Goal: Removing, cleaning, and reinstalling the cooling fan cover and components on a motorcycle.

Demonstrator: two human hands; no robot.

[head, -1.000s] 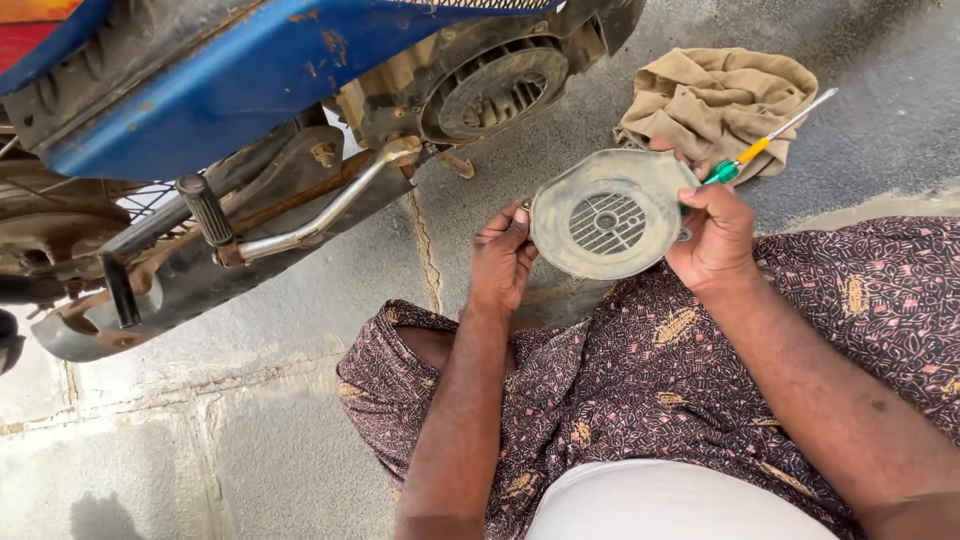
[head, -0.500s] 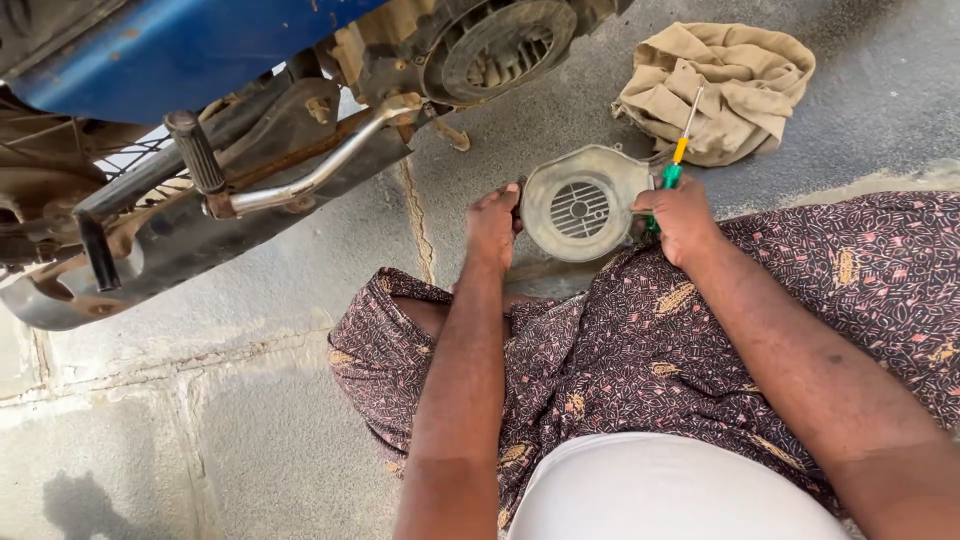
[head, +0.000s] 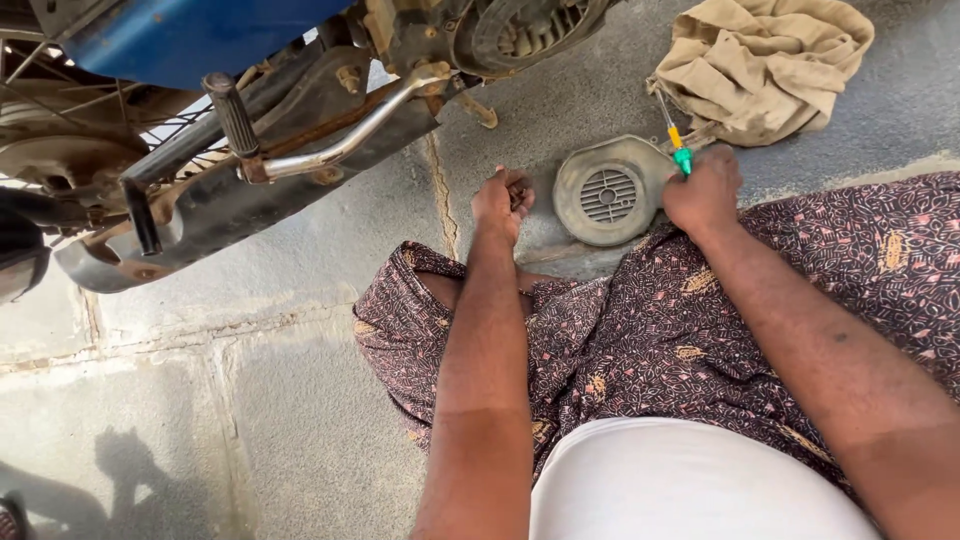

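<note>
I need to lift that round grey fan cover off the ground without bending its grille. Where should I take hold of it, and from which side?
Grip the fan cover by its solid outer rim, not the slatted vent in the centre. It lies flat on the concrete, vent up. Probably best from its left edge, which is bare; the right hand with the green-handled screwdriver crowds the right edge.

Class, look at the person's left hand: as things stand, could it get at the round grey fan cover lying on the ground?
Probably yes. The left hand is just beside the fan cover with only bare concrete between them, though its fingers look curled shut.
</note>
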